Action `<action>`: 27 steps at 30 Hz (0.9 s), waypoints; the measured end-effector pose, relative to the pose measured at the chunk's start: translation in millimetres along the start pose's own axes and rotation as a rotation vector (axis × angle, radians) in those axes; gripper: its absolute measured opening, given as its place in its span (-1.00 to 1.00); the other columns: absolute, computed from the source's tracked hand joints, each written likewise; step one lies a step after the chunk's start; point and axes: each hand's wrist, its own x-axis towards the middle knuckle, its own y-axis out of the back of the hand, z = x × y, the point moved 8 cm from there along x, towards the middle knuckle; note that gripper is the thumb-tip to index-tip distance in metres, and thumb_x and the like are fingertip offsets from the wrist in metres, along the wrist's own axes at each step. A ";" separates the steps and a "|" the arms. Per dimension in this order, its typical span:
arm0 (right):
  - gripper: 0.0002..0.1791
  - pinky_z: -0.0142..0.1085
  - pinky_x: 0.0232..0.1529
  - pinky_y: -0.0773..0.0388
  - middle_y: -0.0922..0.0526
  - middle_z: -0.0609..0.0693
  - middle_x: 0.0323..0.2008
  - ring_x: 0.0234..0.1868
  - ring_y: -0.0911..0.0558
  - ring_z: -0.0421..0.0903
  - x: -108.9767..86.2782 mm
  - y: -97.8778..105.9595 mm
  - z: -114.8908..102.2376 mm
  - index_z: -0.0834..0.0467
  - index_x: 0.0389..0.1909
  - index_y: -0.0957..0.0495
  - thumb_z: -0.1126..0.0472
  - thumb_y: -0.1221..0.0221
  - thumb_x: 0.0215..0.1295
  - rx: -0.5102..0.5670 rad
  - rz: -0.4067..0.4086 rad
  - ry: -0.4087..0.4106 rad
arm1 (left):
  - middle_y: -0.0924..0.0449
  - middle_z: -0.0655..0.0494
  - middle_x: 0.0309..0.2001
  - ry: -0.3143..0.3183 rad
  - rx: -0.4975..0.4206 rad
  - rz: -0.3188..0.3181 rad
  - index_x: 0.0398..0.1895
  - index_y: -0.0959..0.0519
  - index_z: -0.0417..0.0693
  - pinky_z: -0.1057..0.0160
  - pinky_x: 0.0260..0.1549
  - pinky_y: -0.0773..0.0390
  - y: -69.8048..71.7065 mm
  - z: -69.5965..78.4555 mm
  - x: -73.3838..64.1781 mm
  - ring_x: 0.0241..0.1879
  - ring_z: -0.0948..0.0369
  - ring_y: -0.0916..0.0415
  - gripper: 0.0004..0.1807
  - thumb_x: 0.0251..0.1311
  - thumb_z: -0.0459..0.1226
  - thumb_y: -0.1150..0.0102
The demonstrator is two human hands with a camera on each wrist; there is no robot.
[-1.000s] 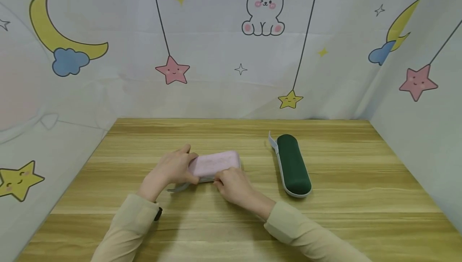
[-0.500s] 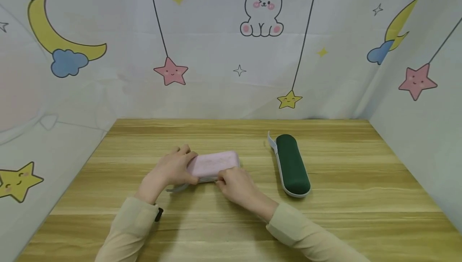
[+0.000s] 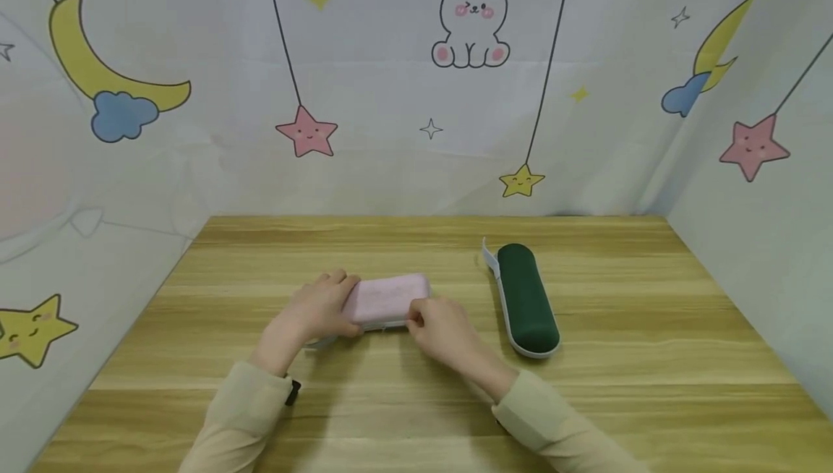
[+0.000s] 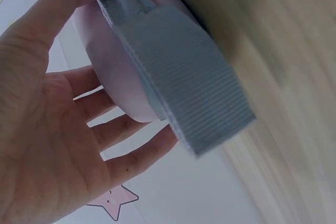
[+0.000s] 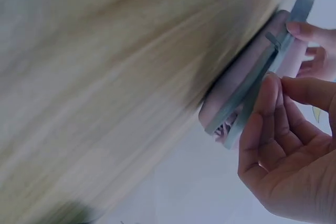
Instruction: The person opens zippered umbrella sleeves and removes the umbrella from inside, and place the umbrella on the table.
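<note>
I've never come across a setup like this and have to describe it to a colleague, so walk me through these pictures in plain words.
There is no machine here: a person works with two bare hands, wearing one camera on the head and one on each wrist.

The wide view comes from the head, looking forward and down at a wooden table. On it are a pink case and, to its right, a green case.

The left-wrist picture shows the left hand gripping one end of the pink case, where a grey strap sticks out.

The right-wrist picture shows the right hand pinching at the pink case's seam, which is partly open; exactly what sits between the fingertips is hidden.
</note>
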 end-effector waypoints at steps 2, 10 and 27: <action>-0.91 -0.43 -0.51 -0.36 -0.62 -0.12 -0.56 -0.58 -0.41 -0.27 -1.2 2.0 3.9 0.08 -0.49 -0.64 0.22 -0.25 0.19 0.021 -0.017 -0.029 | -0.49 -0.08 0.11 -0.003 0.014 0.005 0.28 -0.38 -0.19 -0.11 -0.07 -0.50 -0.7 1.1 -0.7 0.04 -0.04 -0.46 -0.10 -0.14 0.03 -0.44; -0.89 -0.41 -0.52 -0.32 -0.54 -0.12 -0.58 -0.58 -0.40 -0.23 -2.0 13.0 19.0 0.07 -0.50 -0.56 0.23 -0.22 0.20 0.124 -0.030 -0.125 | -0.51 -0.06 0.05 -0.011 0.018 0.029 0.24 -0.40 -0.19 -0.09 -0.07 -0.51 -1.0 3.5 -0.5 -0.01 -0.02 -0.48 -0.13 -0.18 0.00 -0.47; -0.75 -0.32 -0.33 -0.42 -0.57 0.02 -0.24 -0.29 -0.55 -0.12 -1.0 16.3 42.8 0.15 -0.14 -0.47 0.10 -0.15 0.25 0.309 0.011 -0.294 | -0.49 -0.06 0.12 -0.084 -0.014 -0.038 0.22 -0.42 -0.19 -0.09 -0.04 -0.52 -1.3 0.3 12.0 0.09 -0.04 -0.47 -0.17 -0.19 -0.11 -0.50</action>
